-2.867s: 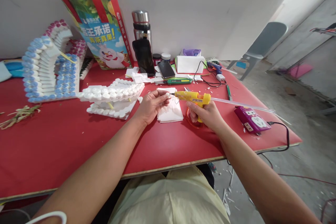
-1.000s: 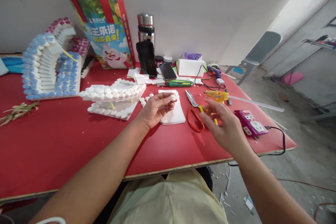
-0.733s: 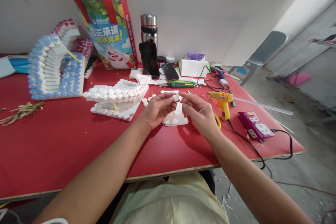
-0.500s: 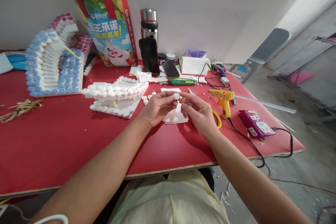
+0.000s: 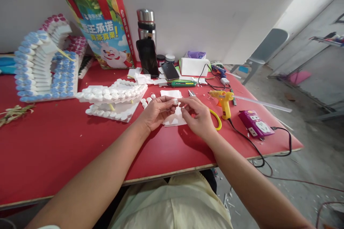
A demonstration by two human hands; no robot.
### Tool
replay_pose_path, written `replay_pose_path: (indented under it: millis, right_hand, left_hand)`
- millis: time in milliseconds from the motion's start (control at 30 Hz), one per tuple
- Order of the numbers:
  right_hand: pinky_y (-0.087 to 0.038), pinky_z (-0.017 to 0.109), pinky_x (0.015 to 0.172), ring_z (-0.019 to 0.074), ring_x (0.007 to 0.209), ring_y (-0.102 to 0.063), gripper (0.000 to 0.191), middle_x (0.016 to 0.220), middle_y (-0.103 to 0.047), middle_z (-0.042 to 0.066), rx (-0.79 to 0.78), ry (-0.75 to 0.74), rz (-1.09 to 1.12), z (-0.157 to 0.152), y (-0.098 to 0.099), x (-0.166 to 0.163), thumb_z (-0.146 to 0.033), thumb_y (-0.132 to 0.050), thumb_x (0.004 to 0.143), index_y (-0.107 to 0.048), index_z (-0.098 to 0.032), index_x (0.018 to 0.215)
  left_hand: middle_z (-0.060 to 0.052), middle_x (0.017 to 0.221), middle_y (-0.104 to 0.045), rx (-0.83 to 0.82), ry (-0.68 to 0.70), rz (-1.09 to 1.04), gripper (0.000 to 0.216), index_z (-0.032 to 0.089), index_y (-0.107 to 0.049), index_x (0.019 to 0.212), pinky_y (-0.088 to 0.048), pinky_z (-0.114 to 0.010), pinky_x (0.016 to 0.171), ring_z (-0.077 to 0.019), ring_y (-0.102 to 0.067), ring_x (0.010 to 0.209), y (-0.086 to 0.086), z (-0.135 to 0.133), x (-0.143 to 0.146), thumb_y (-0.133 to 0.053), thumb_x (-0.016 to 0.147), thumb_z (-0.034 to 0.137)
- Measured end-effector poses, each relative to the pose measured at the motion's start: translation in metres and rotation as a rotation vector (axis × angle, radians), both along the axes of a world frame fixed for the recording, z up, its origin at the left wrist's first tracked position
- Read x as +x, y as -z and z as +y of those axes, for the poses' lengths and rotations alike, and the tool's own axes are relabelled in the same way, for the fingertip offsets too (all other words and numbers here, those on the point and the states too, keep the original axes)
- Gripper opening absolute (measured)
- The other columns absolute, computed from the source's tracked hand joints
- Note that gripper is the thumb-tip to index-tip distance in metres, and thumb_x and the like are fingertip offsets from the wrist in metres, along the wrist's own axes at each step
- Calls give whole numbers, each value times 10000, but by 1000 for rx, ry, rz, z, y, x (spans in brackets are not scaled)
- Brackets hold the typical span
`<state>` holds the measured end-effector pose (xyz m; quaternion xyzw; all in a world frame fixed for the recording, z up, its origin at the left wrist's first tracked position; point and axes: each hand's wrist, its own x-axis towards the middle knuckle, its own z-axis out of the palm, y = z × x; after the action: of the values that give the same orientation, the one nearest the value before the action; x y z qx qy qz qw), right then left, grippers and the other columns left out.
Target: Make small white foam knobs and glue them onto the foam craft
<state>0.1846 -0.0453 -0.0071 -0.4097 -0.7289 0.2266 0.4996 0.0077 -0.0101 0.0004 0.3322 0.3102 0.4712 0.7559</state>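
My left hand (image 5: 158,112) is closed, pinching a small white paper roll (image 5: 175,101) between thumb and fingertips. From the right, my right hand (image 5: 197,114) reaches in with its index fingertip at the roll's edge; its thumb stays apart, lower down. Beneath both hands lies a stack of white paper strips (image 5: 174,120). Several loose white rolls (image 5: 145,103) rest on the red table just left of the strips. Farther left stands a tiered white piece (image 5: 113,96) edged with similar rolls. Scissors with a yellow handle (image 5: 219,121) are partly covered by my right hand.
A yellow glue gun (image 5: 224,102) stands at the right, its cord running by a purple power socket (image 5: 256,125). Behind are a green cutter (image 5: 184,83), phones (image 5: 147,57), a steel flask (image 5: 146,25) and a bag (image 5: 103,32). A blue-and-white paper model (image 5: 40,68) stands far left.
The view has shifted slightly, so the table things sit farther left. My left hand still pinches the roll; my right fingers have changed position slightly beside it.
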Motion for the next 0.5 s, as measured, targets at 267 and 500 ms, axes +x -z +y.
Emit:
replay_pose_path:
  millis: [267, 500]
  right_hand:
    - [-501, 282, 631, 111, 676, -614, 295, 1017, -633, 35, -135, -51, 77, 3, 0, 1, -165, -575, 893, -694, -237, 1153]
    - [-519, 283, 635, 126, 699, -607, 329, 1041, -624, 67, 24, -34, -131, -3, -1, -1, -123, -566, 890, -658, -219, 1191]
  left_hand:
    - [-49, 766, -696, -23, -24, 29, 245, 82, -722, 817, -492, -215, 652, -77, -601, 634, -1, 0, 1, -893, 664, 167]
    - [-62, 783, -696, -28, -24, 102, 255, 80, -723, 795, -483, -228, 645, -82, -597, 638, 6, 2, -1, -903, 681, 220]
